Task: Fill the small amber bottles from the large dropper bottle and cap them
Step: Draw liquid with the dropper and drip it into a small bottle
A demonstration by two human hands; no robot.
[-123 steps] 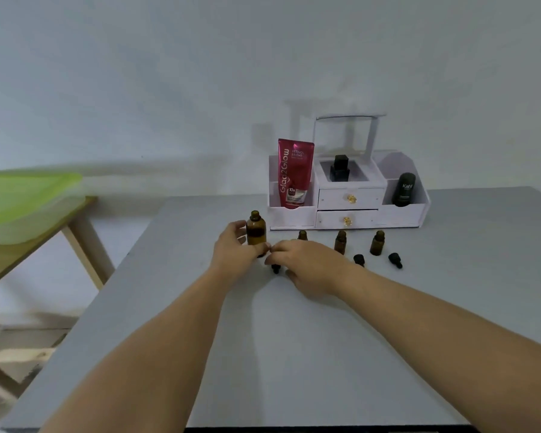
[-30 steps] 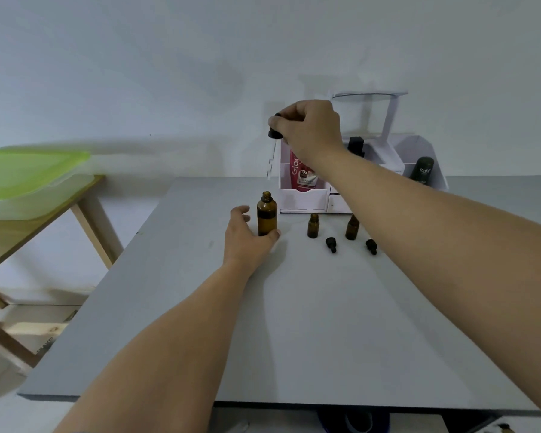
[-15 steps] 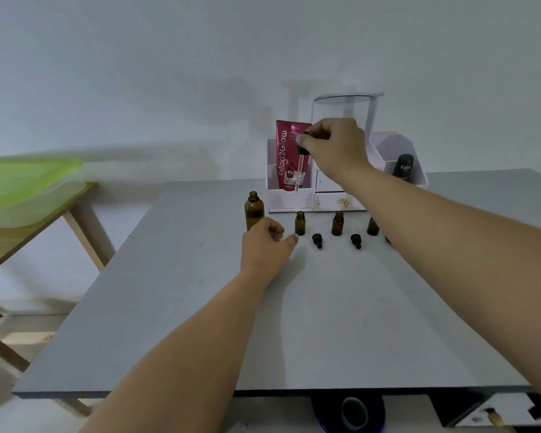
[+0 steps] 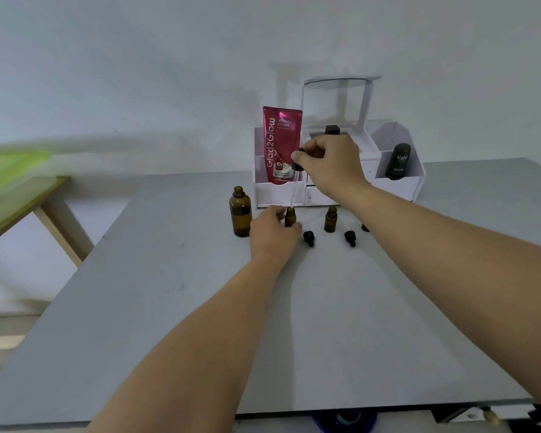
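The large amber bottle (image 4: 240, 213) stands uncapped on the grey table (image 4: 169, 307). My right hand (image 4: 331, 168) pinches the black dropper (image 4: 296, 166), and its glass tube hangs down over the mouth of a small amber bottle (image 4: 290, 216). My left hand (image 4: 274, 234) holds that small bottle at its base. A second small amber bottle (image 4: 330, 219) stands open to the right. A third is mostly hidden behind my right forearm. Two small black caps (image 4: 309, 237) (image 4: 350, 237) lie on the table in front of the bottles.
A white organiser (image 4: 397, 189) with drawers stands at the back, holding a red tube (image 4: 281, 145), a dark bottle (image 4: 398, 161) and a mirror frame. A wooden table with a green-lidded box (image 4: 10, 182) stands to the left.
My right hand lowered the dropper from above the organiser to over the first small bottle. My left hand moved from the large bottle to that small bottle and took hold of it.
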